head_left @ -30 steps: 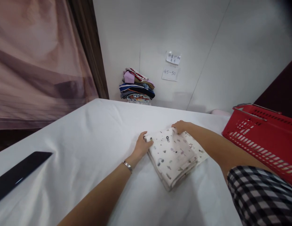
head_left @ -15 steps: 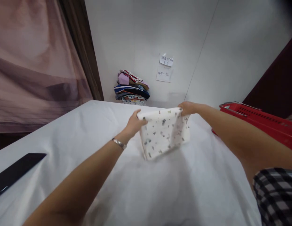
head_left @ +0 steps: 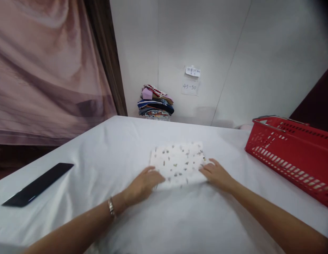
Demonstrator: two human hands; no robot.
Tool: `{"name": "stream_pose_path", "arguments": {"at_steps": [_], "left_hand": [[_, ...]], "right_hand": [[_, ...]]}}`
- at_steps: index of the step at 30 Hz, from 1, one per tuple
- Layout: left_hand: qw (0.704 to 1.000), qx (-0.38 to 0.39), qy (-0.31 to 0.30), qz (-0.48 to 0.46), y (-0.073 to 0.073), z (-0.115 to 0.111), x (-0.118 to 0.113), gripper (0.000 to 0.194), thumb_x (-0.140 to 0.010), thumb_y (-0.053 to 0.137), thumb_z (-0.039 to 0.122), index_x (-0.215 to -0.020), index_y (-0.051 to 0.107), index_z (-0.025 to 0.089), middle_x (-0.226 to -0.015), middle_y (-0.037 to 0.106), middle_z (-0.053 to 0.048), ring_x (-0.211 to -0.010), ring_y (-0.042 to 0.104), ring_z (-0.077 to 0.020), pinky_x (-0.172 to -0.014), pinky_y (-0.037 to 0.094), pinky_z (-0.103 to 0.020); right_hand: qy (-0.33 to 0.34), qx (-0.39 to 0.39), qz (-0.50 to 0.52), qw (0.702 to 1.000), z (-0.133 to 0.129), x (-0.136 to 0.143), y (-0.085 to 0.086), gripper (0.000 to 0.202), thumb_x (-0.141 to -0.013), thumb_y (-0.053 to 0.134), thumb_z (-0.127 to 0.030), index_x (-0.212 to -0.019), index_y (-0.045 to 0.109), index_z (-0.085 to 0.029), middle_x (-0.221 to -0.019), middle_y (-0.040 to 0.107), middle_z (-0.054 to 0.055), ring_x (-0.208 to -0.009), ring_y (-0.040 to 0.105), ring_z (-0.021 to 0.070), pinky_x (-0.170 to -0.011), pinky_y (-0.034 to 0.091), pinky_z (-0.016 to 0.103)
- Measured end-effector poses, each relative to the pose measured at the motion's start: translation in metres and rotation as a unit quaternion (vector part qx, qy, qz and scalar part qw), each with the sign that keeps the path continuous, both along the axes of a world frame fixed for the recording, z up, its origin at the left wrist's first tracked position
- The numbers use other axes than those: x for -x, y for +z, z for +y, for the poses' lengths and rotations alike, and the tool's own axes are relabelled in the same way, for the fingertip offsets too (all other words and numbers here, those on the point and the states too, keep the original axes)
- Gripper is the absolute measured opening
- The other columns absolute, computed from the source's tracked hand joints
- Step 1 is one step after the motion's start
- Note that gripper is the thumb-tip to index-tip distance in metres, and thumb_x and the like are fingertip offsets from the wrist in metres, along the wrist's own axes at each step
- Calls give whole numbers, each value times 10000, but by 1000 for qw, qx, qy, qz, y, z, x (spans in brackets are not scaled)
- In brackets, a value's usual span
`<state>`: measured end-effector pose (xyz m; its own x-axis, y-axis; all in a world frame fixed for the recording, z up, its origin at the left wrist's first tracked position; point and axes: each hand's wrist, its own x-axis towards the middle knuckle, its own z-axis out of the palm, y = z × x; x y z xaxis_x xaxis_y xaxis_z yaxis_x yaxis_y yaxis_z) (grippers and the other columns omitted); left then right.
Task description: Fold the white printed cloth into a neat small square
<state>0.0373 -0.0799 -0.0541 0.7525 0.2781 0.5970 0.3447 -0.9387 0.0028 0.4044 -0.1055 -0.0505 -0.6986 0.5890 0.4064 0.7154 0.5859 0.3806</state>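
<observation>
A white cloth with a small scattered print [head_left: 179, 162] lies folded into a rectangle on the white-covered table [head_left: 121, 141]. My left hand [head_left: 145, 181], with a silver bracelet at the wrist, grips the cloth's near left corner, fingers curled over it. At the opposite near corner, my right hand [head_left: 216, 174] pinches the cloth's right edge between thumb and fingers. The cloth is slightly blurred along its near side.
A red plastic basket [head_left: 293, 151] with metal handles stands at the right. On the left lies a flat black object [head_left: 38, 185]. Beyond the far edge is a stack of folded fabrics [head_left: 155, 104]. Paper signs [head_left: 190, 87] hang on the wall, and a pink curtain [head_left: 53, 70] hangs at left.
Both hands have come down and nearer with the cloth, which was held up and tilted and now lies flat. The view has shifted, showing more of the basket.
</observation>
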Motion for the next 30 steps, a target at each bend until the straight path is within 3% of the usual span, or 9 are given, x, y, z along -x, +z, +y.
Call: {"name": "stream_pose_path", "arguments": {"at_steps": [2,5,11,15,18,21,23,26,30], "left_hand": [[999,26,-21,6,-15,-20,4,528,-744,356,-11,-1177,520,243,-1030,679,-22,-983,607,-143,-951,454,-375],[999,32,-28,-8,-15,-38,8,528,-751,363,-4,-1208,480,232,-1048,671,-36,-1002,601,-144,-925,488,-352],[996,84,-26,8,-14,-59,22,561,-775,440,71,-1317,396,210,-1245,586,-78,-1206,496,-190,-1041,402,-448],[983,177,-23,31,2,-61,19,388,-819,564,290,-1199,524,225,-1175,634,-70,-1104,576,-198,-996,443,-417],[973,217,82,-23,19,-43,-1,257,-867,509,351,-1062,618,225,-1113,665,-59,-1055,601,-191,-935,482,-386],[949,222,219,-51,26,-12,-28,324,-884,461,397,-1103,616,215,-1286,563,-78,-1220,484,-228,-1020,402,-431],[927,238,288,-20,21,8,-43,426,-885,442,432,-1217,551,189,-1418,424,-102,-1337,331,-261,-1078,314,-456],[893,274,356,43,2,28,-55,580,-878,409,503,-1337,430,149,-1495,271,-142,-1392,189,-294,-1101,233,-495],[872,287,392,59,-19,34,-56,649,-883,346,535,-1399,336,140,-1518,202,-141,-1408,126,-288,-1108,192,-502]], "right_hand": [[-9,40,19,999,-19,4,-21,352,-801,379,-7,-975,622,-192,-839,638,53,-787,550,170,-953,348,409],[-25,71,32,997,-37,7,-25,358,-770,408,-4,-992,616,-194,-863,633,52,-815,550,179,-977,332,439],[-48,196,35,979,-63,1,-6,591,-663,483,-44,-1231,522,-205,-1127,592,99,-1034,529,233,-1049,244,516],[-56,298,97,948,-59,5,20,437,-789,531,-263,-1226,543,-272,-1199,584,77,-1107,522,255,-1056,252,537],[-98,298,196,929,-40,25,28,450,-888,420,-460,-1298,494,-291,-1353,490,69,-1246,431,266,-1045,318,496],[-139,315,188,920,-21,52,14,610,-898,318,-573,-1428,326,-270,-1509,267,54,-1386,212,269,-1103,231,488],[-141,353,127,916,-15,64,-3,678,-895,266,-615,-1464,244,-246,-1540,151,57,-1411,103,268,-1130,137,492],[-127,360,83,920,-19,68,-21,653,-921,207,-591,-1477,187,-250,-1543,79,47,-1416,49,246,-1141,88,475],[-122,344,84,927,-28,65,-19,614,-939,212,-555,-1476,183,-259,-1543,84,45,-1416,52,231,-1141,99,462]]}}
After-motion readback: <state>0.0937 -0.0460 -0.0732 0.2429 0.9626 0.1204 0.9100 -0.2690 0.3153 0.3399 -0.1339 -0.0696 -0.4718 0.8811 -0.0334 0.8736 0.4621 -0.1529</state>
